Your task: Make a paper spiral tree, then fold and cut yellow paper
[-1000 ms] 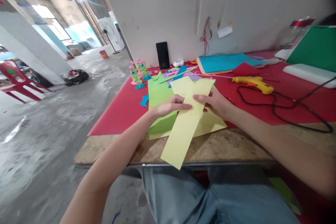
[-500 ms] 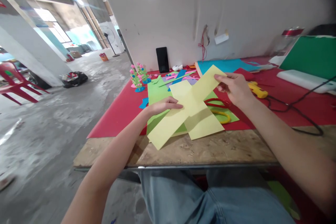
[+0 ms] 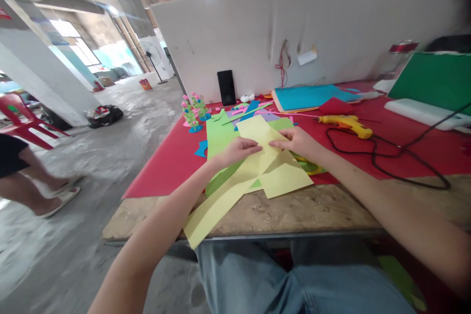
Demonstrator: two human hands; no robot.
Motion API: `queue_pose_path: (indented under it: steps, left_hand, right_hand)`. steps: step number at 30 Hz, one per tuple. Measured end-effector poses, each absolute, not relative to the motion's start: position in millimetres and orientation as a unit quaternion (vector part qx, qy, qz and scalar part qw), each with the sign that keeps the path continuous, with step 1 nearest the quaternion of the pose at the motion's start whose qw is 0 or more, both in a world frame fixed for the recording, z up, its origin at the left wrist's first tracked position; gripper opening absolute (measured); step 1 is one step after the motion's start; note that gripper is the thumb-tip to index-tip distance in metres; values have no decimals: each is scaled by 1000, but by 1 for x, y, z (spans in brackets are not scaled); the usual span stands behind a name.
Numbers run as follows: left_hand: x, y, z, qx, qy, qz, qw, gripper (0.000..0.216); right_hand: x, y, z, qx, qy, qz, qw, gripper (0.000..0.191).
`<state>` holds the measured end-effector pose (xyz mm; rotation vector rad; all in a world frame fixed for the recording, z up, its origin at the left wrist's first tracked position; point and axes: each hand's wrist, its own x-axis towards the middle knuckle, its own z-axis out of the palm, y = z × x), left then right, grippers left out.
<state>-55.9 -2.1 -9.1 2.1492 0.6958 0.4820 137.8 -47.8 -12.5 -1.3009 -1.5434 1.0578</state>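
Note:
Pinched between the fingers of both hands is a pale yellow paper strip (image 3: 217, 203); its lower left end hangs over the table's front edge. My left hand (image 3: 239, 151) grips the strip from the left, and my right hand (image 3: 298, 141) grips it close by from the right, fingertips a small gap apart. Beneath lies another pale yellow paper piece (image 3: 289, 179), crossing under the strip. Under these are light green sheets (image 3: 219, 140). Scissors with a yellow handle (image 3: 312, 167) show partly beside my right wrist, the rest hidden.
On the red-covered table (image 3: 158, 167) stand small paper flower ornaments (image 3: 191, 115) and a black phone (image 3: 226, 87). A yellow glue gun (image 3: 348, 123) with a looping black cord lies right. Blue sheets (image 3: 309, 97) rest behind. A person's legs (image 3: 33, 181) appear at left.
My right hand has moved left and down along the strip, near my left hand. The strip's lower end has shifted toward me past the table edge. A person's legs have appeared at left.

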Motion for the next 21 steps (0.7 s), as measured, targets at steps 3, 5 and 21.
queue_pose_path:
  steps: [3, 5, 21]
  left_hand:
    - [-53, -5, -11, 866, 261, 190, 383, 35]
    - [-52, -5, -13, 871, 261, 191, 369, 36]
    - [-47, -13, -8, 834, 334, 256, 358, 34]
  right_hand:
    - [136, -48, -13, -512, -628, 392, 437, 20]
    - [136, -48, -13, -506, -658, 347, 437, 20]
    - [146, -57, 6, -391, -774, 79, 492, 8]
